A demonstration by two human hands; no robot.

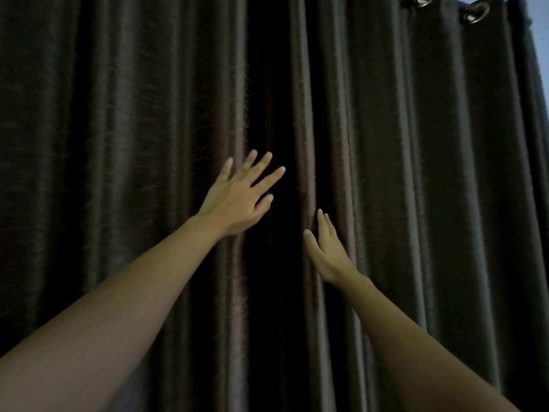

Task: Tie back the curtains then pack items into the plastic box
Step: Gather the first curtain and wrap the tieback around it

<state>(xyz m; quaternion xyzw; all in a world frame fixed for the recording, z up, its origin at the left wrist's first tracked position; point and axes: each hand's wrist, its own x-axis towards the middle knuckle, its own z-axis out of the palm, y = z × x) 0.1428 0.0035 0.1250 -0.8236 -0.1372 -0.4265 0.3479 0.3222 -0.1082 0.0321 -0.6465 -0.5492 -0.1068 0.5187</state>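
Curtains [416,173] filled almost the whole view, two dark panels hanging closed in long vertical folds and meeting at a deep black seam near the middle. Both bare arms reached forward toward that seam. The left hand [234,200] lay back-up against the inner edge of the left panel [118,173], its fingers [261,165] spread wide and holding nothing, the tips stretching over the dark gap. The right hand [326,254] sat lower and just right of the seam, turned edge-on, its fingers [322,224] straight and close together along a fold at the inner edge of the right panel [445,203]; it was flat against the cloth rather than closed on it. The fabric looked dark grey-brown with a faint sheen and fine horizontal ribbing. At the far upper right, two metal eyelets [475,11] showed in the curtain heading, with a sliver of pale blue wall [540,40] beside them. No writing or label could be read.
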